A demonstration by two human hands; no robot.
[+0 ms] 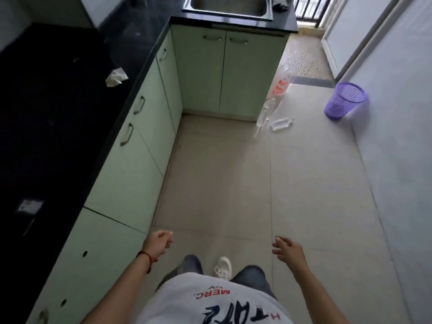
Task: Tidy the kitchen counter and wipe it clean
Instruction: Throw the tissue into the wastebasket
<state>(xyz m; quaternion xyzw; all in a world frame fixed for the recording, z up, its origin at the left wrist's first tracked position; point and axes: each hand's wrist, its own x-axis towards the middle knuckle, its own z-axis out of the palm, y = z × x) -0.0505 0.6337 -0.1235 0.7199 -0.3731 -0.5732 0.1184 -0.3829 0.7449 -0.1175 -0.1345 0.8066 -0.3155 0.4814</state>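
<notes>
A black L-shaped counter [58, 118] runs along the left and turns toward a steel sink [228, 7] at the top. A crumpled white tissue [116, 77] lies on the counter near its front edge. A small white label or card [28, 205] lies on the counter nearer to me. A dark cloth [281, 2] sits beside the sink on its right. My left hand [158, 244] hangs low over the floor with fingers loosely curled, holding nothing. My right hand [288, 250] is held out with relaxed fingers, also holding nothing. Both hands are far from the counter items.
Pale green cabinets [140, 160] stand under the counter. On the tiled floor by the cabinet corner lie clear plastic bottles [268, 111], one with a red label [280, 84]. A purple mesh waste basket [344, 100] stands against the right wall. My feet are below.
</notes>
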